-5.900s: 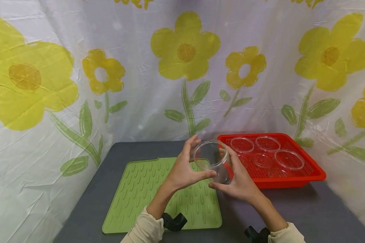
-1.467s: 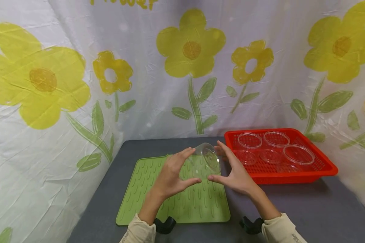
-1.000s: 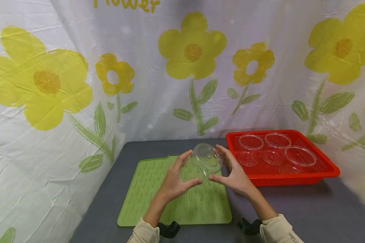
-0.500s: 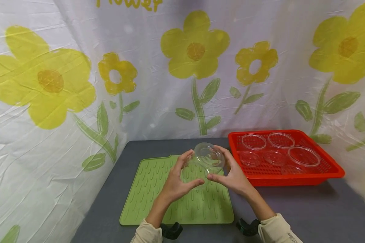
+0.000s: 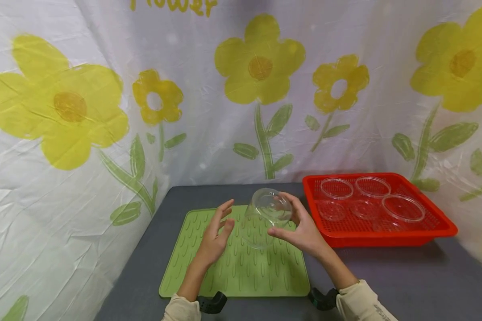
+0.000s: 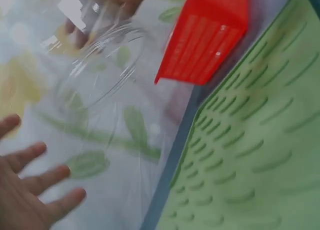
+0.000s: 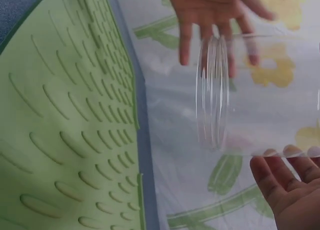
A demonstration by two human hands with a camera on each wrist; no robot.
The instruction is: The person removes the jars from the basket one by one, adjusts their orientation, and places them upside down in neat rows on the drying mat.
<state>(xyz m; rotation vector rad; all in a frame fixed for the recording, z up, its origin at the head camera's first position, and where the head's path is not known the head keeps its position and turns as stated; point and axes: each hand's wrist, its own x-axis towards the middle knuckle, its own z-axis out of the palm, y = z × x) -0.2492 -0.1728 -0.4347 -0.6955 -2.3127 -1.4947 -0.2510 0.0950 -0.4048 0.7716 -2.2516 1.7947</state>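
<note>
A clear, see-through jar hangs tilted above the green mat, its base up to the right and its mouth down to the left. My right hand grips it near the base, thumb on the near side. In the right wrist view, fingers curl under the jar's wall, and the ringed rim points toward the left hand. My left hand is apart from the jar, to its left over the mat. Its fingers spread in the left wrist view, where the jar is blurred.
A red perforated basket stands at the right on the dark grey table. Three clear jars stand in it, among them a front right jar. A white curtain with yellow flowers closes off the back and sides.
The jar has turned from mouth up, seconds ago, to base up. Both hands held it half a second ago; the left hand has let go and moved left. The right hand still holds it.
</note>
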